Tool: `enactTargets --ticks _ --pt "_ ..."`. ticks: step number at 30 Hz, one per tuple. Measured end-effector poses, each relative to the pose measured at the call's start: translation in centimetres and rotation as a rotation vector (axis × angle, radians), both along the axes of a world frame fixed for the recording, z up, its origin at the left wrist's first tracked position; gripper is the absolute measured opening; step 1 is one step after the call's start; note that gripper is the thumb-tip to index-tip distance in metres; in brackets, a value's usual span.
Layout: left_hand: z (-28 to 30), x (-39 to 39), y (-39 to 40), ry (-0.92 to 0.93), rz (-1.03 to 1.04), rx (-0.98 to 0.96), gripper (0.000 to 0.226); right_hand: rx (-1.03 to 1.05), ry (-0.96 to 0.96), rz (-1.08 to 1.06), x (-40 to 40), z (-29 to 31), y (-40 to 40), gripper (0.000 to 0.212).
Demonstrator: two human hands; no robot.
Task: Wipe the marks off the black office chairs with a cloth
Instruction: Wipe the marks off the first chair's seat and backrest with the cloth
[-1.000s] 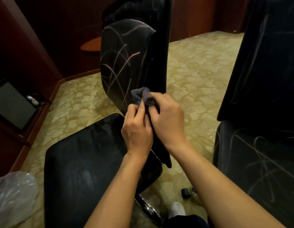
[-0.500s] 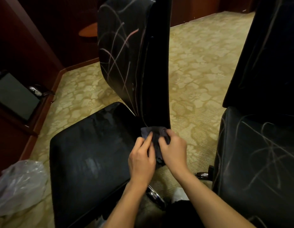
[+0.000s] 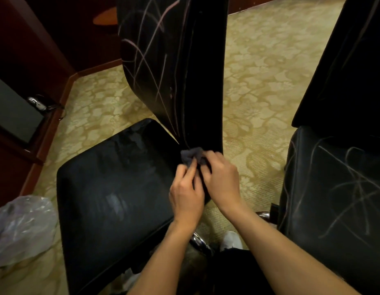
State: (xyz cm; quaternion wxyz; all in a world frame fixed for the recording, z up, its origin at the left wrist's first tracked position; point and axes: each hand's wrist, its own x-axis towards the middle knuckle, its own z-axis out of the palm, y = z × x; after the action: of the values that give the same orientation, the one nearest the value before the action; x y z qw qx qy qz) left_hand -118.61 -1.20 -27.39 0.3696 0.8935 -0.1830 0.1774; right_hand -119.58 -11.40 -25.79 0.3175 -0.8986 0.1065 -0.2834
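Chairs are being wiped one at a time: the near chair's backrest [image 3: 163, 67] stands upright, streaked with pale marks, and its seat [image 3: 112, 188] below looks mostly dull and smeared rather than lined. A small dark cloth [image 3: 192, 155] is bunched against the foot of the backrest, just where it meets the seat. It is pinched between both hands, the left hand [image 3: 185, 196] and the right hand [image 3: 222, 179] set close together with fingers curled on the fabric. The step in hand is judged to be wiping the backrest's lower edge. Much is left: the streaks higher up are untouched, so the cloth would next need to be carried upward with firm pressure. A second chair [image 3: 337, 188] to the right is also heavily marked.
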Motion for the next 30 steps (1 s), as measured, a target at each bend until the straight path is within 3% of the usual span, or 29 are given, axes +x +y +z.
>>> enactTargets --ticks 3,5,9,11,16,22,30 --pt "-3.4 -1.5 1.5 0.234 0.029 0.115 0.037 0.139 0.359 0.064 -1.1 -2.6 0.3 0.018" --pt "-3.2 -2.0 2.0 0.228 -0.017 0.092 0.038 0.287 0.309 -0.008 -1.8 -2.6 0.5 0.017" --pt "0.5 -1.2 0.0 0.07 -0.032 -0.021 0.041 0.429 0.034 -0.215 -1.8 0.4 0.4 0.013" --pt "2.1 -0.5 -1.3 0.08 -0.036 -0.037 0.038 0.402 0.021 -0.234 -1.4 1.8 0.0 0.013" --pt "1.4 0.8 -2.4 0.311 -0.078 -0.001 0.03 0.143 0.2 -0.172 -1.7 1.7 -0.9 0.018" --pt "-0.2 0.0 -1.9 0.607 0.114 -0.444 0.024 0.131 0.229 -0.179 -0.5 1.0 0.0 0.023" --pt "2.0 1.6 -1.0 0.594 0.188 -0.734 0.018 0.065 0.111 -0.149 1.5 3.8 2.2 0.01"
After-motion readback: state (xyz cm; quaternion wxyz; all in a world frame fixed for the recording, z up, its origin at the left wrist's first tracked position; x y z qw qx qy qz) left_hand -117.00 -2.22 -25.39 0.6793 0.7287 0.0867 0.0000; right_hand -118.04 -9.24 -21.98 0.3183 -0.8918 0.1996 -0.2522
